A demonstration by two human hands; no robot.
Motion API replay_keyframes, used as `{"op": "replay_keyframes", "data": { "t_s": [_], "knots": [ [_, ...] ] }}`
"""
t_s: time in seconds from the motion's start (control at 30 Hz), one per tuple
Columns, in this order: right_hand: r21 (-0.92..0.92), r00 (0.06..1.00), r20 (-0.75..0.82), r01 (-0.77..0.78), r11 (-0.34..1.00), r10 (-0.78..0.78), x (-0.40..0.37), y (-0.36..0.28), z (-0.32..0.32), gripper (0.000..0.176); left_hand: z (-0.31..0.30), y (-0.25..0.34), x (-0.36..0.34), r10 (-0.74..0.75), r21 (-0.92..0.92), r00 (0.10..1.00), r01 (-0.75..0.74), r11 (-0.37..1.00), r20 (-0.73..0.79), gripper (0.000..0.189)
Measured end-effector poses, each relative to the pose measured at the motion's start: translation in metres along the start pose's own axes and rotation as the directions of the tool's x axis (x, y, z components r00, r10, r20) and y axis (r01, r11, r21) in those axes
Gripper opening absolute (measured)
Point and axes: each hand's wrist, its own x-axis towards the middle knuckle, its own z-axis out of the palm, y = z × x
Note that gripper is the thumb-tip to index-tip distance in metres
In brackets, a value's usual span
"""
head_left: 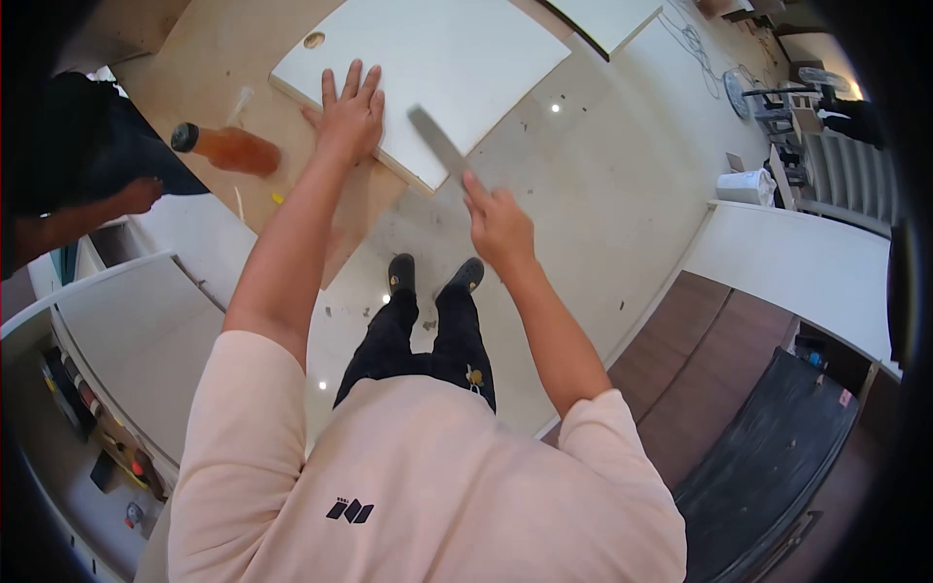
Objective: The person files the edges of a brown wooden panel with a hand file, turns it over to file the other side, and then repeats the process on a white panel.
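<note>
My left hand (348,124) lies flat with spread fingers on a white panel (428,68), close to its near left edge. The panel rests on a plywood sheet and has a round hole near its left corner. My right hand (502,225) is closed around the lower end of a flat file (437,141), a long grey strip slightly smeared by motion. The file slants up to the left and overlaps the panel's near corner in this view.
A bottle of orange liquid (228,149) lies on the plywood sheet (204,83), left of my left arm. Another person's hand (142,194) is at the far left. Brown boards (671,340) and a black-wrapped slab (768,457) are at right; a fan (739,92) stands farther back.
</note>
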Motion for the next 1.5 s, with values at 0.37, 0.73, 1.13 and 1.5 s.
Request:
{"op": "replay_keyframes", "data": {
  "t_s": [0.37,0.73,1.13,1.5],
  "knots": [
    [-0.008,0.999,-0.024,0.044,0.999,-0.044,0.02,-0.001,0.009,0.039,-0.039,0.02,-0.008,-0.063,0.041,0.988,0.058,0.997,0.138,0.051],
    [0.017,0.998,-0.009,0.059,0.998,-0.059,0.002,-0.005,0.008,0.039,-0.038,0.017,-0.012,-0.036,0.026,0.995,0.034,0.999,0.095,0.05],
    [-0.001,0.999,0.035,0.037,0.999,-0.037,-0.021,0.0,0.002,0.038,-0.042,0.016,-0.006,-0.021,0.038,0.992,0.017,0.999,0.122,0.05],
    [0.028,0.998,-0.05,-0.035,0.999,0.036,0.033,0.015,-0.009,0.036,-0.062,0.031,-0.006,-0.116,0.107,0.963,0.092,0.99,0.244,0.052]
  ]
}}
